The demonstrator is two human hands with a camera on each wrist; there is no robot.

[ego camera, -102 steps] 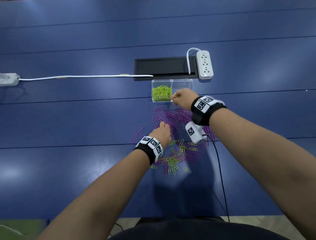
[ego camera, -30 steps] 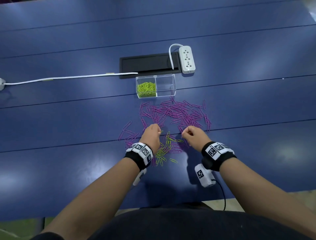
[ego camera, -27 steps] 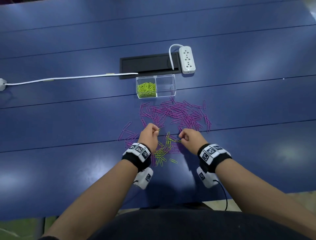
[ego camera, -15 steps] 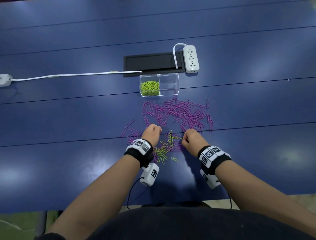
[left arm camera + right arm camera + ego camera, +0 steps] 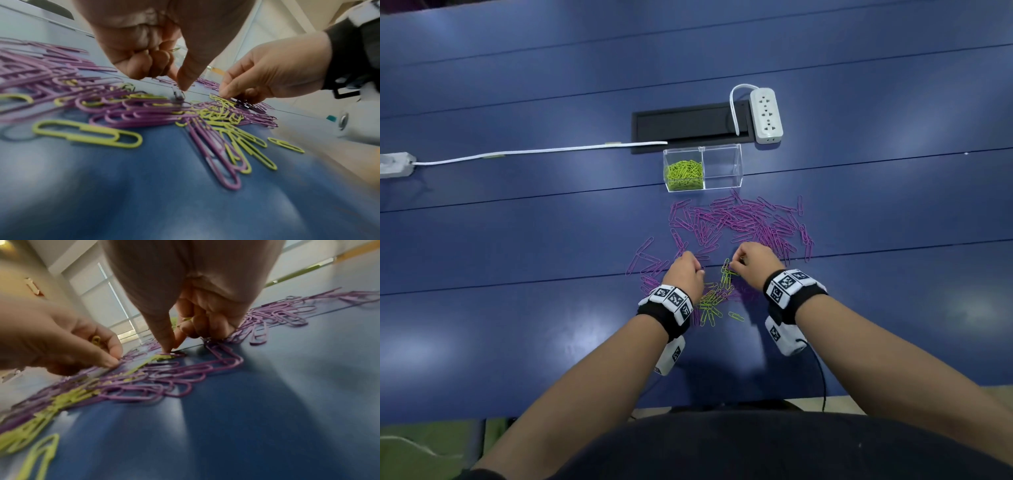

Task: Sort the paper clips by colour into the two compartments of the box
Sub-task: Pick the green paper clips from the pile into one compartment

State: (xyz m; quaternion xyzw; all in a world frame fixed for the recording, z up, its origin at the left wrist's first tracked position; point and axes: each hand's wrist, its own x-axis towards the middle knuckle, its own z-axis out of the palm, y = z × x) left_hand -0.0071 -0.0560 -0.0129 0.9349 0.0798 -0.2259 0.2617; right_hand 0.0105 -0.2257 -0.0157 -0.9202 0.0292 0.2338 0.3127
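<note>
Green clips (image 5: 717, 294) sit mixed with purple clips (image 5: 743, 222) on the blue table (image 5: 517, 325), near the box (image 5: 722, 168), whose left half holds green ones. Left hand (image 5: 685, 272) is curled, green clips tucked in its fingers, thumb tip pinching at the pile. Right hand (image 5: 756, 262) pinches a green clip. Likely light, stiff, slippery wire that tangles; best nipped at a loop end, one at a time.

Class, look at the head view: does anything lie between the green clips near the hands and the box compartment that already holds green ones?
Yes: a spread of purple clips lies on the table between the green clips and the box. They lie flat, so lifted clips should pass over.
</note>
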